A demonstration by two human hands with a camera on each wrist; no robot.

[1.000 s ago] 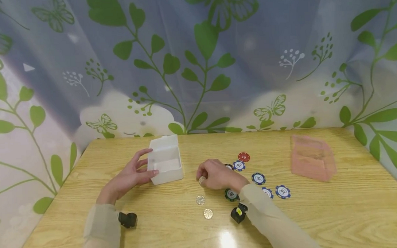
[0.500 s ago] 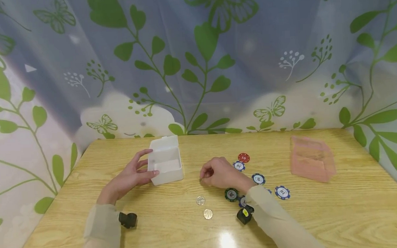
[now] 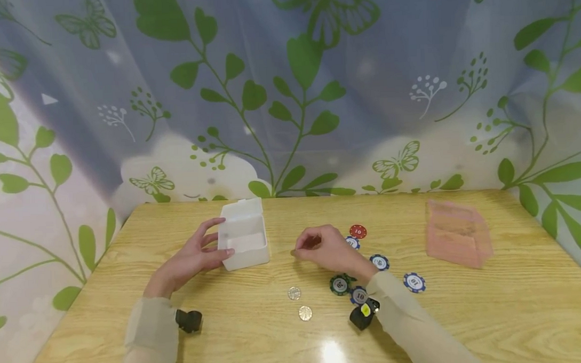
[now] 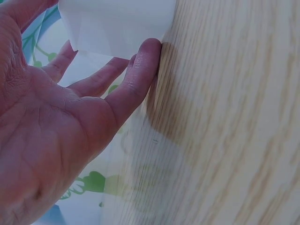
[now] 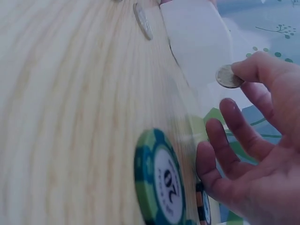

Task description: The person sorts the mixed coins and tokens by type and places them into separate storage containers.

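My left hand (image 3: 189, 260) grips the left side of a white plastic box (image 3: 254, 257), thumb at the front and fingers farther back. The box's lid (image 3: 242, 209) stands raised at the back, and no contents show inside. Between right thumb and index finger I pinch a coin (image 5: 227, 76), held above the table. That right hand (image 3: 328, 249) is to the right of the box, its other fingers loosely curled. Two more coins lie flat nearer me, a silvery one (image 3: 294, 293) and a more golden one (image 3: 305, 313).
Poker chips lie around my right forearm: a green one (image 3: 340, 284), a red one (image 3: 358, 231) and several blue ones, such as one at the right (image 3: 414, 282). A translucent pink pouch (image 3: 458, 234) rests farther right. A printed curtain (image 3: 288, 123) hangs behind the wooden table (image 3: 468, 314).
My right hand has risen slightly with the pinched coin and turned at the wrist. A blue chip beneath the right wrist has come into view. The left hand and box stay put.
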